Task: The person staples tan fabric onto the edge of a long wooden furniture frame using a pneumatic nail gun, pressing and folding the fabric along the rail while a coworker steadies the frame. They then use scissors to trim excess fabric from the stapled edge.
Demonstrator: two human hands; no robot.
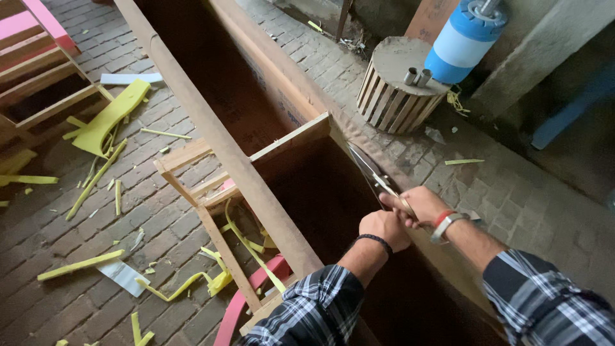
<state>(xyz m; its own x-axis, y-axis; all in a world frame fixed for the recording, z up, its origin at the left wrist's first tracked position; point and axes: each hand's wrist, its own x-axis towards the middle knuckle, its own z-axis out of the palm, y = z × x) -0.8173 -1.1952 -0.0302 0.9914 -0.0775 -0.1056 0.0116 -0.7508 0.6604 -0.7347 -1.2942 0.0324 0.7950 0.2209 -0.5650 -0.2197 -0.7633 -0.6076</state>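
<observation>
Scissors (378, 179) in right hand (419, 205)

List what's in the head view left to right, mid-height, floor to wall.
Yellow foam offcut → wooden frame → long brown panel → left hand → right hand with scissors → grey wall.
</observation>
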